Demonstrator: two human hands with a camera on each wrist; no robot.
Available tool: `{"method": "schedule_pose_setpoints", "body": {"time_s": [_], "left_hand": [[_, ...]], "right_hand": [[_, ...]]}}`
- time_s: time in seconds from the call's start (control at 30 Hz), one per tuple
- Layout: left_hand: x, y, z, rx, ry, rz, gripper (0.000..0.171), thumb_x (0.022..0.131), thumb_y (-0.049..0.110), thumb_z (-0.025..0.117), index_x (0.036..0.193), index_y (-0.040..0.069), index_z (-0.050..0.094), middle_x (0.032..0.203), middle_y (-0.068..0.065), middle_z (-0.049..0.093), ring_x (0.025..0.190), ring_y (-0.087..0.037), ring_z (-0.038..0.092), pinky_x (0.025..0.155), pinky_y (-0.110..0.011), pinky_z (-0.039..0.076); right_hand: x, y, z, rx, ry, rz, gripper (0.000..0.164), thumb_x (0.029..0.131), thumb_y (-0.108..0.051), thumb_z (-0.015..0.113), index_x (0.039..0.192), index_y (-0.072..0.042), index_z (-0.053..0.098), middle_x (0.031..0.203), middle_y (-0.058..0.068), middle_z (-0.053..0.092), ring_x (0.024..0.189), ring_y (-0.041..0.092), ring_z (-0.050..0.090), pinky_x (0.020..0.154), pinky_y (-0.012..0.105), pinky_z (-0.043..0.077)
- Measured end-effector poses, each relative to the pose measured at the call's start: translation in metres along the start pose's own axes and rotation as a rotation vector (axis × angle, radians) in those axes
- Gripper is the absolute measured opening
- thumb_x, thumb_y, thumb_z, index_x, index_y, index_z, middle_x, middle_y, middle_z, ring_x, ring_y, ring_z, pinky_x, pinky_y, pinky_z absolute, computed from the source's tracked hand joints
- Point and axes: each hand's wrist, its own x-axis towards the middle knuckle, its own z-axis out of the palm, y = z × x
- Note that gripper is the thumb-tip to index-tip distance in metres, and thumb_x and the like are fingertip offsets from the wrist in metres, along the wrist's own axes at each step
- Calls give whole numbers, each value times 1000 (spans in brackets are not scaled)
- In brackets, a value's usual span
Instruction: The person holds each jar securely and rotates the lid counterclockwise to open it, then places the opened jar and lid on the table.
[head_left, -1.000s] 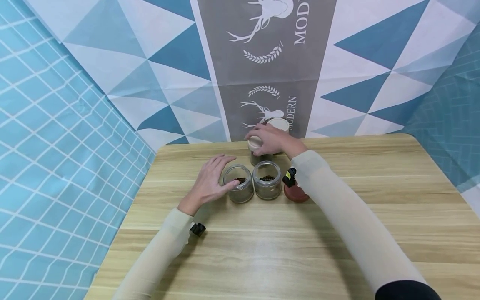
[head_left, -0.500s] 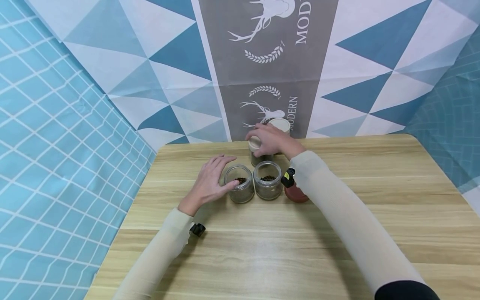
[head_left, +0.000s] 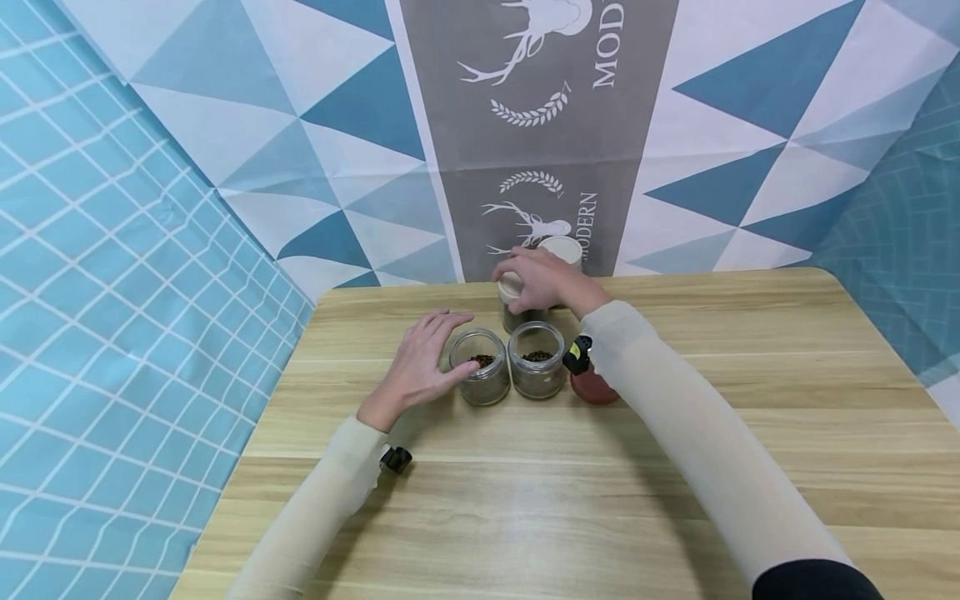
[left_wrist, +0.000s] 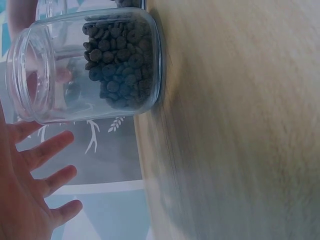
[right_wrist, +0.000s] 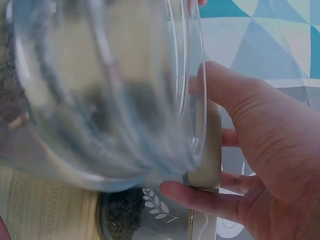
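Note:
Two open glass jars stand side by side: the left jar [head_left: 483,390] and the middle jar [head_left: 537,385]. In the left wrist view small dark pieces [left_wrist: 122,60], some ring-shaped, fill the left jar's lower part. Beside that jar my left hand [head_left: 416,358] is spread, its thumb at the rim and the other fingers extended behind it. Behind the middle jar, my right hand [head_left: 543,282] grips the cream lid [head_left: 512,287] of a jar [head_left: 522,319] with dark contents. The right wrist view shows fingers on both sides of this lid [right_wrist: 211,150], partly hidden by a nearer jar.
Another jar with a cream lid [head_left: 562,248] stands at the table's back edge, partly behind my right hand. A red round thing [head_left: 595,389] lies to the right of the middle jar, under my right wrist. A patterned cloth backdrop [head_left: 360,167] rises behind the wooden table [head_left: 517,517].

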Motion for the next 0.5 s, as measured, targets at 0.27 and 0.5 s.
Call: {"method": "schedule_pose_setpoints", "body": {"time_s": [0.27,0.5], "left_hand": [[1,0,-1,-1,-1,3,122,90,106,27,164,14,56,168,-12,60,163,-43,46,131,-76,36],[0,0,-1,2,9,10,116,92,103,31,163,15,57,167,-12,61,163,-43,47,130,-76,38]], "right_hand": [[1,2,-2,19,-6,-2,59,91,-28,86,147,-23,71,180,27,38,155,54,51,121,67,50],[7,10,-1,-8,52,-71,56,87,-31,87,141,-25,74,151,21,62,122,42,65,99,56,58]]}}
